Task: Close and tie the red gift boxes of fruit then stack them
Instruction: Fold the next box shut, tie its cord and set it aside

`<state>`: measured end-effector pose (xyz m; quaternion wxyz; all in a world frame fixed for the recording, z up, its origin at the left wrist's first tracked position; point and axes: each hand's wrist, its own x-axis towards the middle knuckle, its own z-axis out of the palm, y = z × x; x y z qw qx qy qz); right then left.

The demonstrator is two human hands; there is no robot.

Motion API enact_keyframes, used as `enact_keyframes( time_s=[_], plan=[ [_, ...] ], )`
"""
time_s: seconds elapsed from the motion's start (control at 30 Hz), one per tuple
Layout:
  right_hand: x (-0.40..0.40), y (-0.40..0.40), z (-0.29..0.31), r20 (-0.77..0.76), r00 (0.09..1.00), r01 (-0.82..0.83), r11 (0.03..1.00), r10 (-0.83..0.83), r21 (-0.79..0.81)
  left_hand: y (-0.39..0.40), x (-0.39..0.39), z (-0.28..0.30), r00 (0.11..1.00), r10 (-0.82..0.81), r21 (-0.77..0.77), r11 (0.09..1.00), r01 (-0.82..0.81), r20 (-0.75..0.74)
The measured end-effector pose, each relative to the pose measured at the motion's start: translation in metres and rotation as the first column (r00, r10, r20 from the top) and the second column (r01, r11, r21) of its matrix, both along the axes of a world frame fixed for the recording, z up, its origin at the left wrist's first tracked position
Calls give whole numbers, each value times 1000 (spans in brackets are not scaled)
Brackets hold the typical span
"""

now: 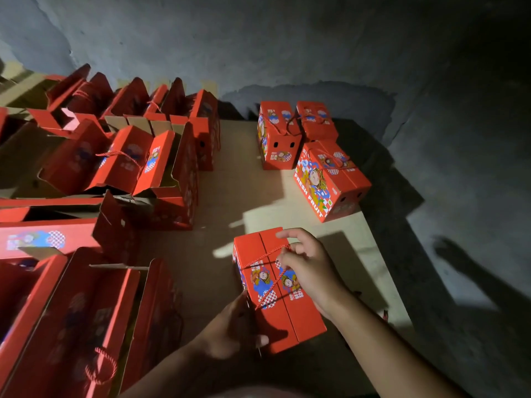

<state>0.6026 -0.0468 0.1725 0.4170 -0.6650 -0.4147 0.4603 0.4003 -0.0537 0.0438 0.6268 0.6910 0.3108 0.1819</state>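
A closed red gift box (290,317) stands on the cardboard sheet in front of me, its two lid flaps meeting along the middle. A red twisted cord (265,255) runs across its top. My right hand (309,268) pinches that cord near the box's far right corner. My left hand (230,331) presses against the box's near left side, fingers bent around the edge. Three closed and tied red boxes (330,182) stand grouped at the far right, none of them stacked.
Several open red boxes (120,165) with raised flaps fill the left side, the nearest one (83,326) at my left elbow. A cardboard sheet (238,191) covers the floor. Grey concrete wall (287,38) behind and grey floor to the right, in deep shadow.
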Motion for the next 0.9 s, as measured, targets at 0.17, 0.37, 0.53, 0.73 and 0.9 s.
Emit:
enact_keyframes(
  time_s=[0.17,0.37,0.53,0.73,0.9],
  plan=[
    [12,0,-18,129,991,-34,999,34,-3,2,6,-10,995,17,178,984,0,-95],
    [40,-2,-60,290,957,37,996,-11,-86,-3,12,-21,925,89,310,950,32,-369],
    [50,-18,-104,335,941,99,984,-43,-151,1,13,-26,911,5,338,930,148,-413],
    [50,-46,-127,314,949,73,991,-35,-111,-4,12,-24,960,-25,285,953,108,-280],
    [49,-88,-134,322,923,-185,977,210,-106,-9,17,-46,932,7,281,954,102,-361]
  ],
)
